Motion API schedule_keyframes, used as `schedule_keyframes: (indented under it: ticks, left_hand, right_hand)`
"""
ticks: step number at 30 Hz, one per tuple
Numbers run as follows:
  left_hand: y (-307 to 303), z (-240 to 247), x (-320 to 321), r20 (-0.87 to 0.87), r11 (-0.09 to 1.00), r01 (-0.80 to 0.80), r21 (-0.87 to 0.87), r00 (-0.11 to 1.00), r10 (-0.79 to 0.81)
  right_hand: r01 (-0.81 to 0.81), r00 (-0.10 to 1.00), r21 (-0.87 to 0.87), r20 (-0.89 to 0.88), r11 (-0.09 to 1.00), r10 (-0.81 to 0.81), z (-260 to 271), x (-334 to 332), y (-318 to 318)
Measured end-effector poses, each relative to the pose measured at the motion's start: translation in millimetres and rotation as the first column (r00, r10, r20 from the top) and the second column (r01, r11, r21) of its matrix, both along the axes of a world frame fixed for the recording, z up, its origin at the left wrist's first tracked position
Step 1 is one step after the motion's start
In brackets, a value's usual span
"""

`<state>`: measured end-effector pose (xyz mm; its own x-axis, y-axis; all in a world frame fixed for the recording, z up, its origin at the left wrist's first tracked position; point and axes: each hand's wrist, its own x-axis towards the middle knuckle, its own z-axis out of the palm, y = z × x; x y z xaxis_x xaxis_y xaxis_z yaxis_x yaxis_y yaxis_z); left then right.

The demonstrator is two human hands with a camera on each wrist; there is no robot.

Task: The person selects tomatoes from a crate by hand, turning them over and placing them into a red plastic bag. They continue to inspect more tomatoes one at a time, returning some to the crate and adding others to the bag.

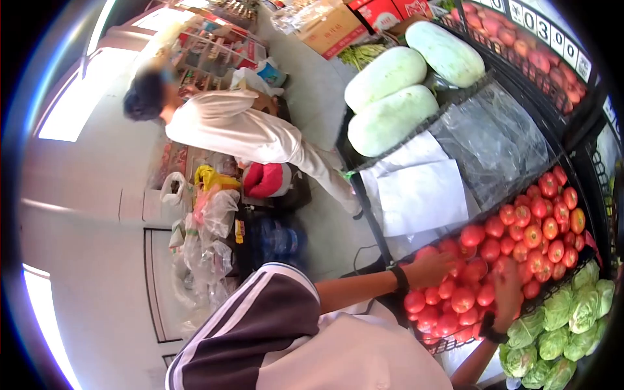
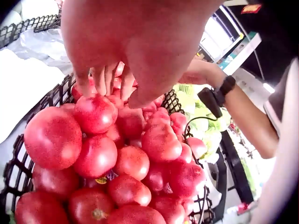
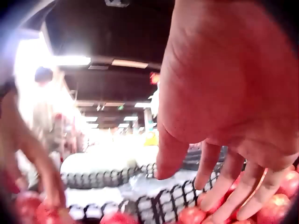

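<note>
Ripe red tomatoes [image 1: 463, 299] fill a black mesh crate [image 2: 14, 165]. My left hand [image 1: 432, 270] reaches over the tomatoes on the side toward the white paper. In the left wrist view its fingers [image 2: 110, 77] point down at the fruit with the thumb apart from them. Nearer the cabbages, my right hand [image 1: 509, 296] is also over the pile. Its fingers [image 3: 229, 179] extend loosely downward among tomatoes in the right wrist view, the thumb held away. Fingertips of both hands are partly hidden by the fruit. Each wrist wears a dark band.
Green cabbages [image 1: 552, 325] lie beside the tomatoes. Across the stand are white paper sheets [image 1: 422, 201], clear plastic [image 1: 491, 143] and pale green winter melons [image 1: 393, 120]. Another person [image 1: 234, 127] stands in the aisle by plastic bags [image 1: 208, 224]. Red fruit [image 1: 513, 45] sits behind a price sign.
</note>
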<state>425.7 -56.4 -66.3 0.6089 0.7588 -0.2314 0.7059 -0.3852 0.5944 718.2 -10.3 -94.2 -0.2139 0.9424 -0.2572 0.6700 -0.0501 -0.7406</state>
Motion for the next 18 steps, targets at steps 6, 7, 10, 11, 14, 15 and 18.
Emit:
schedule_keyframes:
  ticks: [6,7,10,11,14,15,18]
  left_hand:
    - [-17.3,-45.9,4.2,0.119,0.99,-0.087,0.11,0.99,0.073]
    - [-18.4,-48.9,6.1,0.101,0.98,-0.079,0.184,0.993,0.061]
    - [-11.5,-25.1,10.5,-0.012,0.994,-0.108,0.013,0.994,0.108]
    - [-10.8,-19.6,12.3,-0.039,0.994,-0.113,-0.008,0.993,0.113]
    - [-17.0,-19.7,8.9,-0.049,0.984,-0.12,0.132,0.991,0.127]
    - [-20.5,-28.0,5.6,-0.029,0.968,-0.132,0.212,0.99,0.141]
    - [-11.9,-76.7,11.8,-0.025,0.944,-0.175,0.28,0.981,0.19]
  right_hand:
    - [-0.198,0.972,0.069,0.144,0.978,0.187,18.1,-79.6,-115.7]
    - [-0.206,0.975,0.066,0.101,0.976,0.199,55.6,-94.3,-125.2]
    - [-0.171,0.981,0.12,-0.071,0.978,0.181,160.4,-126.4,-151.6]
    - [-0.152,0.982,0.126,-0.093,0.98,0.164,183.7,-130.9,-162.7]
    - [-0.028,0.955,-0.01,-0.295,1.0,0.024,242.5,-139.0,-190.6]
    - [0.047,0.939,0.072,-0.344,0.996,-0.019,244.7,-143.6,-199.0]
    - [0.231,0.928,0.03,-0.307,0.972,-0.211,231.8,-156.9,-216.2]
